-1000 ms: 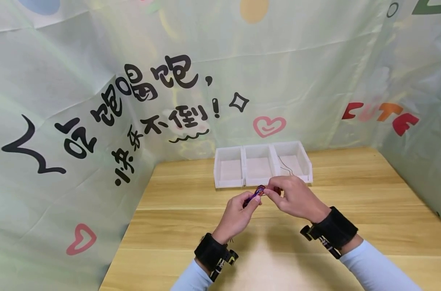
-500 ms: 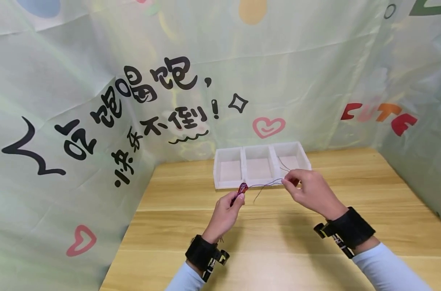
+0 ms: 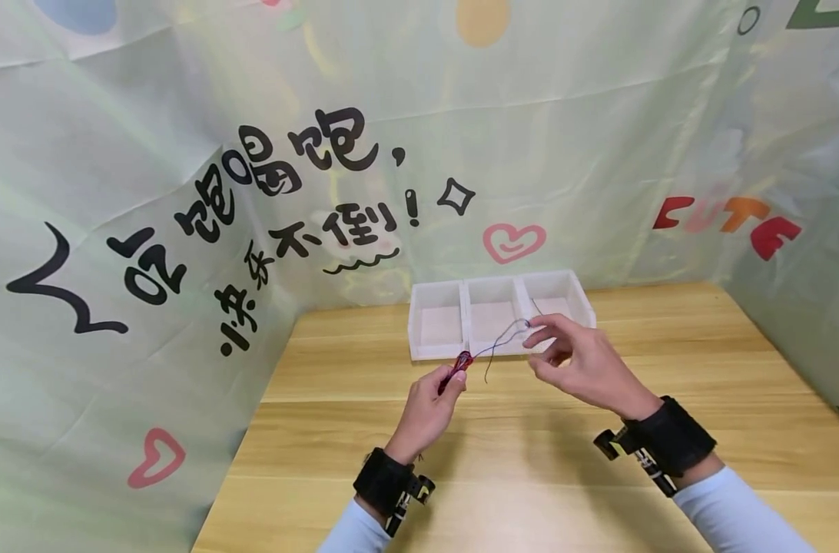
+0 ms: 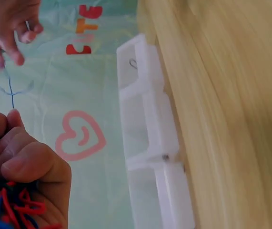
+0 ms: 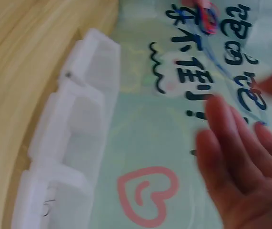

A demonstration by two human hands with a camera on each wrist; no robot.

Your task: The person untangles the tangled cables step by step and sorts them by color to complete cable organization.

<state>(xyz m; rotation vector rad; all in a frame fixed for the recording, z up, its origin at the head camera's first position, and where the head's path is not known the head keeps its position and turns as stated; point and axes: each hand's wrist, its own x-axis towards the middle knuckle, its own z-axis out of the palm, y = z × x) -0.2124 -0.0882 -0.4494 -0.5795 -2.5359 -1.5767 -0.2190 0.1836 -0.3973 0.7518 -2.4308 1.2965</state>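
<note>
My left hand (image 3: 422, 411) grips a bundle of thin red, blue and dark wires (image 3: 464, 359), whose loose ends (image 4: 19, 207) poke out below the fingers in the left wrist view. From the bundle's top, one thin blue wire (image 4: 12, 95) runs out toward my right hand (image 3: 588, 369) and bends into a loop. The index fingertip of the right hand is at that loop. Its thumb stands apart from the fingers, with a gap between them. In the right wrist view, the right fingers (image 5: 231, 143) look fairly straight and slightly blurred.
Behind the hands, a white tray (image 3: 436, 352) with three compartments stands against the printed cloth wall (image 3: 599, 153). A thin dark wire (image 3: 535, 306) lies in its right compartment. The wooden tabletop (image 3: 516, 491) extends beneath both arms.
The left hand moved left with the bundle as the right hand drew the blue wire out rightward. Since then, the right thumb and fingers have spread apart, and the wire has risen into a loop.
</note>
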